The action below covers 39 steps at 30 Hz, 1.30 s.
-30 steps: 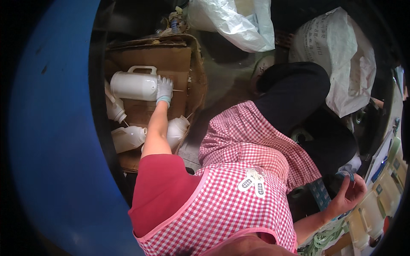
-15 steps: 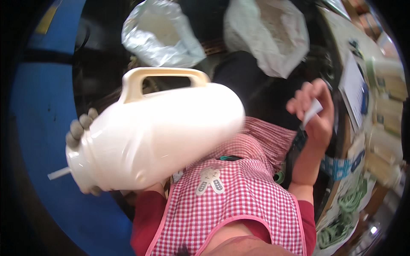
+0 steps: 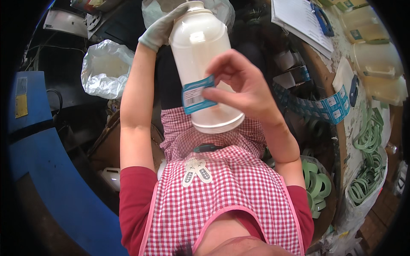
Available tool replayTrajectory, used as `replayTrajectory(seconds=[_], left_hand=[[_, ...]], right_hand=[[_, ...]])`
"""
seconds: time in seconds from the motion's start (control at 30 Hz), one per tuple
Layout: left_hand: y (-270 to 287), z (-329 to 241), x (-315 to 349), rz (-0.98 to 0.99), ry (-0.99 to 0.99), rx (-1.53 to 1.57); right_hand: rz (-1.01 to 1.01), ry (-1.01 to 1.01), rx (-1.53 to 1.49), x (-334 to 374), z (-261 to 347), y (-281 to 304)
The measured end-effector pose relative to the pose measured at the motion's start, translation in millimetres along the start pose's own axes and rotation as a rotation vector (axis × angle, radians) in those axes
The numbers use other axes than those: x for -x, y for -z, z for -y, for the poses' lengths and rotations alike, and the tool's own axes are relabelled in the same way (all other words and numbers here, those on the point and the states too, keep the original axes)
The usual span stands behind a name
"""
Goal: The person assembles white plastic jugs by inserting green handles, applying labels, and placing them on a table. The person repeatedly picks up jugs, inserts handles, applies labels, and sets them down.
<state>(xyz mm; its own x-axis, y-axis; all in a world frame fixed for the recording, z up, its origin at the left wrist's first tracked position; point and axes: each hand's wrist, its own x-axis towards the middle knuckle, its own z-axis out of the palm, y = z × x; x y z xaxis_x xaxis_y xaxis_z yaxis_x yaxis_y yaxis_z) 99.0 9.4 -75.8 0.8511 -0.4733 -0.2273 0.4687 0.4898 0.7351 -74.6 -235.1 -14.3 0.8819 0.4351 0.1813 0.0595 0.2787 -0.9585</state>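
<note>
I hold a white plastic jug body [image 3: 207,55] up in front of my chest, its wide open rim toward me. My left hand [image 3: 160,27], in a pale green glove, grips its far end. My bare right hand [image 3: 239,83] presses a small blue and white sticker label [image 3: 194,96] against the jug's side, fingers spread over it. Below me is my red and white checked apron [image 3: 222,192] over a red shirt.
A strip of blue labels [image 3: 318,106] runs across the bench on the right, beside green rubber rings [image 3: 367,162] and cream plastic parts [image 3: 376,55]. A white plastic bag [image 3: 104,70] lies at the left, a blue bin [image 3: 47,183] lower left, a cardboard box with white jugs [image 3: 111,177] below.
The jug has turned from lying sideways to standing end-on before me. My right hand, which held the label off to the right, has come onto the jug with it.
</note>
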Motion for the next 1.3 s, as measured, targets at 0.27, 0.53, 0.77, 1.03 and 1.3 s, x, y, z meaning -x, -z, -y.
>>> replayTrajectory(seconds=[0.27,0.53,0.77,1.03,1.3], left_hand=[[29,29,-12,-0.057,0.117,-0.06],[34,38,-10,-0.113,0.167,-0.001],[34,37,-13,-0.127,0.138,-0.063],[26,38,-11,-0.074,0.063,-0.101],[29,39,-8,-0.091,0.083,-0.046]], right_hand=[[-0.212,-0.367,0.141,55,-16,54],[-0.162,-0.477,0.067,84,-44,28],[-0.118,-0.453,0.088,80,-48,19],[-0.099,-0.49,0.235,77,-48,13],[-0.045,-0.607,0.468,81,-37,32]])
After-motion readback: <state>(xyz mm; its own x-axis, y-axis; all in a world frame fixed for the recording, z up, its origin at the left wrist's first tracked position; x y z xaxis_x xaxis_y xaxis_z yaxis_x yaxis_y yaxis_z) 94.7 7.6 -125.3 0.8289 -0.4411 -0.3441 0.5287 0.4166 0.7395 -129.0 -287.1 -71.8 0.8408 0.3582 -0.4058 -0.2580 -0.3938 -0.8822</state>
